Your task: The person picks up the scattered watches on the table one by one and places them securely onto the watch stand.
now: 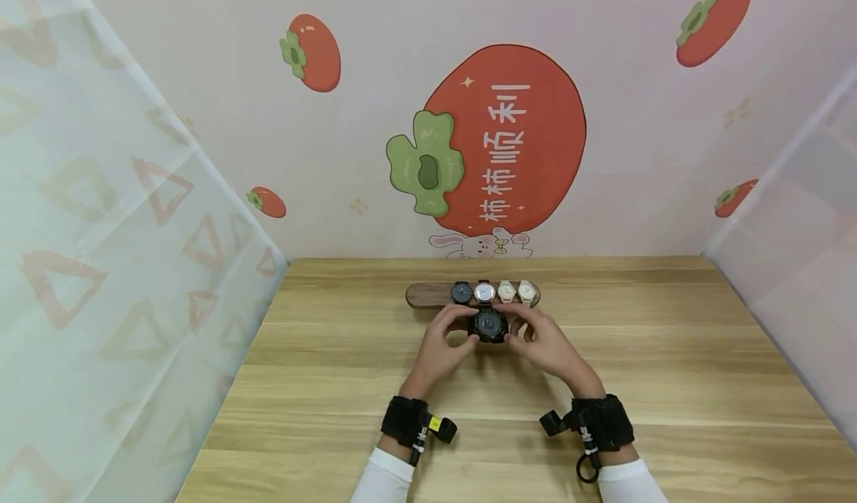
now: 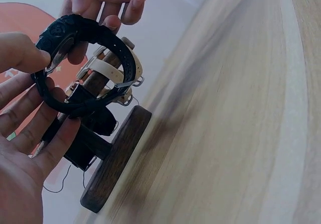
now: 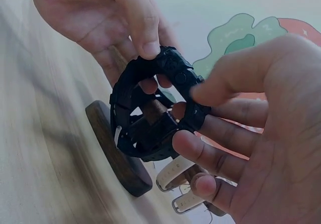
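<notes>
A chunky black wristwatch (image 1: 491, 326), its strap buckled into a loop, is held off the table in front of a wooden watch stand (image 1: 428, 295). My left hand (image 1: 438, 350) pinches one side of the watch between thumb and fingers, and my right hand (image 1: 549, 347) pinches the opposite side. Seen from the left wrist, the strap loop (image 2: 131, 66) hangs open toward the table. On the stand's bar sit a dark watch (image 1: 461, 292), a silver-cased one (image 1: 484, 292) and two pale ones, a cream watch (image 1: 506, 291) and a white watch (image 1: 527, 292).
The stand's dark wooden base (image 2: 120, 158) rests on the wood-grain table (image 1: 321, 399), near its back edge. Behind rises a wall cloth (image 1: 629, 131) printed with persimmons. Side cloths (image 1: 167, 265) border the table. Both wrists wear black camera straps (image 1: 404, 420).
</notes>
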`<act>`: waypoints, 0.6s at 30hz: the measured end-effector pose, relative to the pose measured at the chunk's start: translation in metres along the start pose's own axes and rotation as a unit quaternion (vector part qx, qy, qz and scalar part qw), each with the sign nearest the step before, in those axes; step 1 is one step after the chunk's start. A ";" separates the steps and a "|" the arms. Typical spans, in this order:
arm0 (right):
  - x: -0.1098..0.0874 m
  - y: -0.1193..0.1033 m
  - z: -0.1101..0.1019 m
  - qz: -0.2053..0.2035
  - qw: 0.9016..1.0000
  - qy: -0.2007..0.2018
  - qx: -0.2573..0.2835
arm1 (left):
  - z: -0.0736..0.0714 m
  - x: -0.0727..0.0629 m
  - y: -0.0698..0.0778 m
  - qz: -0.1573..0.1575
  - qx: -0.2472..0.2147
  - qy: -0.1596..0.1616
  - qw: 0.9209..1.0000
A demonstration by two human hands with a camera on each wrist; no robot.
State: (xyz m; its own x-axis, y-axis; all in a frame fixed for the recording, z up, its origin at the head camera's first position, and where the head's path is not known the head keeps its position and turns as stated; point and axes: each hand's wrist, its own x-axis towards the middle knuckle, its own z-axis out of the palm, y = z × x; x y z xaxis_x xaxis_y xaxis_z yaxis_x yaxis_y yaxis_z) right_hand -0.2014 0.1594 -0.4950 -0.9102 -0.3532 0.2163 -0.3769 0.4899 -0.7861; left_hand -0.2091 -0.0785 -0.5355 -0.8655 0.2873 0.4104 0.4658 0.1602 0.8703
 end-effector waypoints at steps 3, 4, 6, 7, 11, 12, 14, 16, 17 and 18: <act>0.000 0.001 0.000 0.003 1.000 0.002 0.003 | 0.000 -0.001 -0.001 -0.002 -0.001 0.002 1.000; 0.000 0.001 0.000 0.004 1.000 0.002 0.004 | 0.000 -0.001 -0.001 -0.004 -0.002 0.002 1.000; 0.000 0.001 0.000 0.006 1.000 0.004 0.005 | -0.001 -0.001 0.000 -0.008 -0.006 0.000 1.000; 0.000 0.002 0.001 0.006 1.000 0.004 0.005 | -0.001 -0.001 0.000 -0.011 -0.009 -0.001 1.000; 0.000 0.002 0.001 0.002 1.000 0.007 0.004 | -0.003 -0.002 0.000 -0.015 -0.025 -0.001 1.000; 0.000 0.003 0.001 0.001 1.000 0.008 0.004 | -0.003 -0.001 0.000 -0.014 -0.032 0.002 0.999; -0.001 0.002 0.001 -0.003 1.000 0.010 0.008 | -0.004 -0.001 0.000 -0.008 -0.045 0.008 0.999; -0.002 0.001 0.001 0.000 1.000 0.013 0.014 | -0.004 0.000 -0.001 0.001 -0.056 0.015 0.998; -0.002 0.000 0.001 0.002 1.000 0.015 0.018 | -0.005 0.000 -0.001 0.003 -0.060 0.017 0.998; -0.002 0.000 0.001 0.004 1.000 0.015 0.021 | -0.005 0.000 -0.001 0.003 -0.062 0.020 0.998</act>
State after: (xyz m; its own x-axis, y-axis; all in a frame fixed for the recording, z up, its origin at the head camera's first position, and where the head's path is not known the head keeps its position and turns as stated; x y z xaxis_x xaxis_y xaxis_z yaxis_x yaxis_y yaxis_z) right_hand -0.1993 0.1592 -0.4960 -0.9184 -0.3240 0.2269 -0.3622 0.4584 -0.8116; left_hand -0.2103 -0.0834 -0.5350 -0.8704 0.2503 0.4241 0.4468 0.0395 0.8937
